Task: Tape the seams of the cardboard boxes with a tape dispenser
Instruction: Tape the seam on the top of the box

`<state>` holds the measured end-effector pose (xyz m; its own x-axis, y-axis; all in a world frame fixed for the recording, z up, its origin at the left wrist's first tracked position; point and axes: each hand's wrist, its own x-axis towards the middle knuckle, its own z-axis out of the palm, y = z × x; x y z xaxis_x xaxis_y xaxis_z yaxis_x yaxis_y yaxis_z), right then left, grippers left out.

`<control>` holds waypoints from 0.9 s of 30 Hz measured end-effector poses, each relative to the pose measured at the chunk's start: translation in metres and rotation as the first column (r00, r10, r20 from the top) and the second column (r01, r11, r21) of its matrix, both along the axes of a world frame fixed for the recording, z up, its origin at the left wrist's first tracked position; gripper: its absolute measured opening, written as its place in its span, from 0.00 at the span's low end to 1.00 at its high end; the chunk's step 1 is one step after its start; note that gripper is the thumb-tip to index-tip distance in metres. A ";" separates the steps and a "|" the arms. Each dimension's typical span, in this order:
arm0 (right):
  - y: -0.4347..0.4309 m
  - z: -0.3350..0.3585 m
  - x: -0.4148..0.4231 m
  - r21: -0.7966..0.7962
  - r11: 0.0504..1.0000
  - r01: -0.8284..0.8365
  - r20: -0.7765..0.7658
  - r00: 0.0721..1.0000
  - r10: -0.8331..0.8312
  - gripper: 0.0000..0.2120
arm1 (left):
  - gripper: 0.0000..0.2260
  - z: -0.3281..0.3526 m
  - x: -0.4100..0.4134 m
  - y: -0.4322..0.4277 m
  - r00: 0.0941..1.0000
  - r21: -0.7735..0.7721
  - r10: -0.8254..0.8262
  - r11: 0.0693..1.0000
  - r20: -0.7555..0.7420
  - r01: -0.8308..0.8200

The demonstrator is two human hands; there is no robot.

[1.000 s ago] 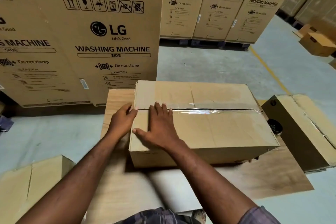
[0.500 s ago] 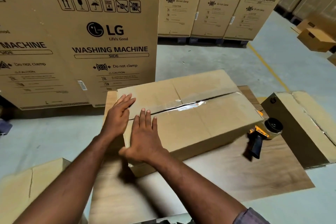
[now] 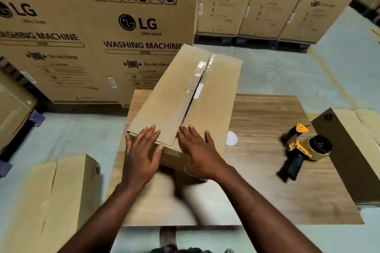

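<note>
A plain cardboard box lies on a wooden board, its long side pointing away from me. Clear tape covers the far part of its top seam; the near part of the seam gapes a little. My left hand and my right hand press flat on the box's near end, one on each flap, fingers straight. The yellow and black tape dispenser lies on the board to the right, apart from both hands.
Tall washing machine cartons stand close behind the board, with more at the back. A cardboard box lies at the near left and another right of the dispenser. Grey floor surrounds the board.
The box has been turned about a quarter turn, from lying crosswise to pointing away from me. Both hands shifted to its near end. The dispenser, hidden before, now lies in view.
</note>
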<state>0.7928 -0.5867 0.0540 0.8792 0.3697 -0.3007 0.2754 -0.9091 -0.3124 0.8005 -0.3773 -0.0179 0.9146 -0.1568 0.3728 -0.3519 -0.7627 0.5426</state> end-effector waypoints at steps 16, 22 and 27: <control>-0.186 -0.037 -0.096 0.086 0.996 0.014 0.340 0.940 -0.043 0.34 | 0.23 0.006 -0.121 -0.193 0.975 0.161 0.219 0.964 -0.018 -0.214; -0.213 -0.048 -0.116 0.085 0.995 0.057 0.440 0.893 -0.089 0.31 | 0.26 0.011 -0.142 -0.228 0.967 0.258 0.255 0.935 -0.018 -0.242; -0.214 -0.047 -0.118 0.056 0.997 0.050 0.429 0.901 -0.069 0.39 | 0.30 0.008 -0.141 -0.223 0.972 0.307 0.232 0.927 -0.020 -0.215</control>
